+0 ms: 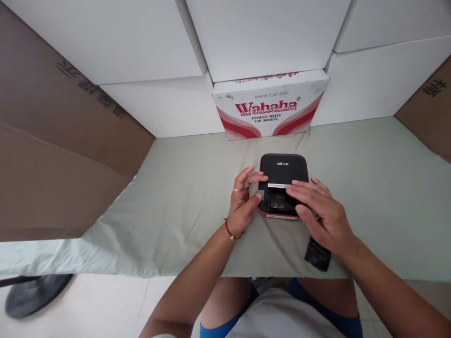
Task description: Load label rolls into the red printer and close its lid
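Observation:
A small black device with a red rim (283,171) lies on the pale green cloth in front of me, with an opened section at its near end. My left hand (243,202) rests against the device's left side, fingers curled toward it, thumb near the opened part. My right hand (319,211) lies over the device's near right corner, fingers stretched flat across it. A black flat object (317,256) lies on the cloth under my right wrist, partly hidden.
The cloth-covered table (176,211) is walled in by white boxes at the back, a red-and-white Wahaha carton (269,105) and brown cardboard (52,155) on the left and far right. A dark round base (35,291) stands on the floor at lower left.

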Tool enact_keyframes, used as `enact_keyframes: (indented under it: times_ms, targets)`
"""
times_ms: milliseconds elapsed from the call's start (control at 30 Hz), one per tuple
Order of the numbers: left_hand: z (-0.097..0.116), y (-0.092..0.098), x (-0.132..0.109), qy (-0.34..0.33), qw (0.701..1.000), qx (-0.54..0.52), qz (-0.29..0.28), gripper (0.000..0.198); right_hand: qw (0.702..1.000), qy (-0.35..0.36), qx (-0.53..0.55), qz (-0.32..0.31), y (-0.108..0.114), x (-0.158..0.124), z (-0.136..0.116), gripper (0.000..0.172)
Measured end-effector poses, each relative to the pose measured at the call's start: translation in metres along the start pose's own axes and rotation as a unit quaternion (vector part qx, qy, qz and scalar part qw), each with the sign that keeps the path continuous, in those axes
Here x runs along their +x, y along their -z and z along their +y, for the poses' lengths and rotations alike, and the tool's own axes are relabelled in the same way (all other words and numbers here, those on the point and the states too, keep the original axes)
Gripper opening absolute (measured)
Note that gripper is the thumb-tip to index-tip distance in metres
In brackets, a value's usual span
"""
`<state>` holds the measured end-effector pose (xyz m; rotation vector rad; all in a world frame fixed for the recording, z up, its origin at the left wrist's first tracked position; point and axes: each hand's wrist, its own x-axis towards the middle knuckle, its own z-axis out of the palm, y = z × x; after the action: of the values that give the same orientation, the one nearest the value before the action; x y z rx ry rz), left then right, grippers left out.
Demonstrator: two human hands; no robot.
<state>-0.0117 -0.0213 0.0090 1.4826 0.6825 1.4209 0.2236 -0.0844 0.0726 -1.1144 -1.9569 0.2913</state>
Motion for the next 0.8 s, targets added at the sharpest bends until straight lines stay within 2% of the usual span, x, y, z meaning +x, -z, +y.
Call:
enact_keyframes:
  times_ms: [133,267,433,567,633,733,800]
  targets:
    - [-0.009,-0.002,0.007,0.073,0.995,-0.068,0.009,0.091,0.996,0.083,-0.02,0.014,-0.002,-0.014,-0.009,0.033]
    - [-0.01,-0.006,0.013,0.14,0.978,-0.15,-0.022,0.101,0.995,0.091,-0.023,0.045,-0.005,-0.029,-0.008,0.047]
    - [-0.014,-0.002,0.012,0.153,0.976,-0.145,-0.052,0.105,0.995,0.092,-0.016,0.042,-0.009,-0.036,-0.006,0.056]
    - [-0.019,0.001,0.01,0.156,0.974,-0.154,-0.052,0.113,0.994,0.102,-0.027,0.04,-0.011,-0.036,-0.007,0.05]
    - [-0.02,0.0,0.01,0.161,0.971,-0.169,-0.047,0.111,0.993,0.108,-0.035,0.038,-0.008,-0.035,-0.008,0.044]
    - [-0.02,-0.003,0.011,0.163,0.968,-0.189,-0.039,0.101,0.995,0.098,-0.016,0.013,0.006,-0.024,-0.011,0.034]
    - [-0.019,-0.005,0.011,0.155,0.968,-0.197,-0.032,0.097,0.998,0.059,0.02,-0.016,0.019,-0.009,-0.012,0.027]
